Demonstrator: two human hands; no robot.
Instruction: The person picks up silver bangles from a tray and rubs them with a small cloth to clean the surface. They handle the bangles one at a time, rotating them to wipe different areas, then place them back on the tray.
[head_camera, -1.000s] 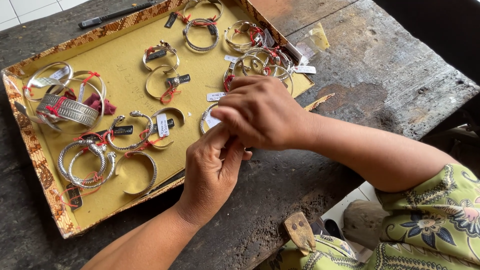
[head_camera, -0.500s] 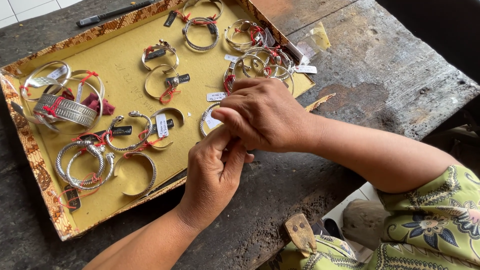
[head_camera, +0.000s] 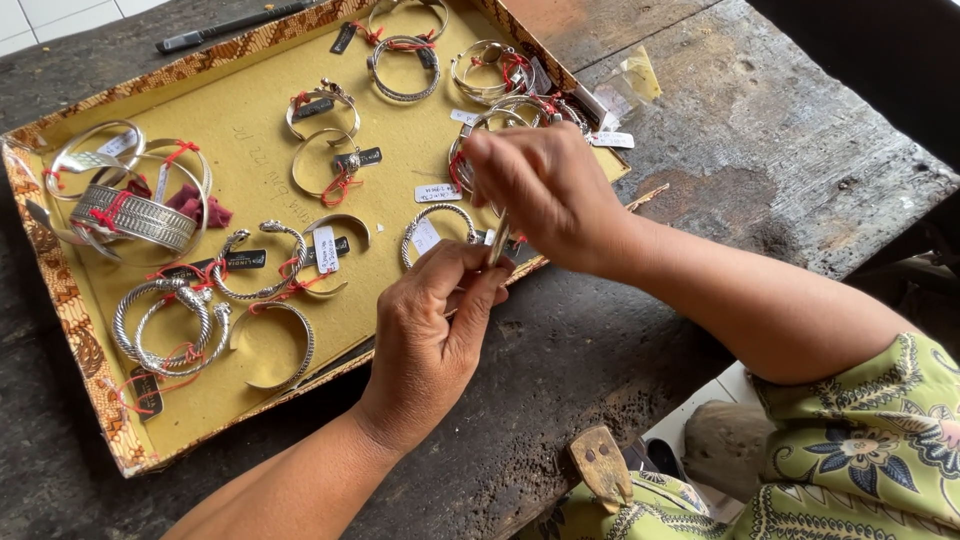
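Note:
My left hand (head_camera: 435, 330) and my right hand (head_camera: 545, 195) meet over the near right edge of a shallow tray (head_camera: 70, 310) with a yellow lining and a patterned rim. Between their fingertips stands a thin silver bangle (head_camera: 498, 238), seen edge-on. The right hand pinches its top and the left thumb and fingers close on its lower end. Just left of the hands a twisted silver bracelet (head_camera: 440, 222) with a white tag lies in the tray. Several more silver bracelets with red strings and tags fill the tray, including a wide engraved cuff (head_camera: 135, 215) at the left.
The tray rests on a worn dark wooden table (head_camera: 760, 150). A black pen (head_camera: 230, 25) lies beyond the tray's far rim. A small clear plastic bag (head_camera: 630, 85) sits right of the tray. A wooden block (head_camera: 600, 465) juts up at the table's near edge.
My right hand has lifted up and away from my left, uncovering the tagged twisted bracelet in the tray. The thin silver bangle now shows between the two hands.

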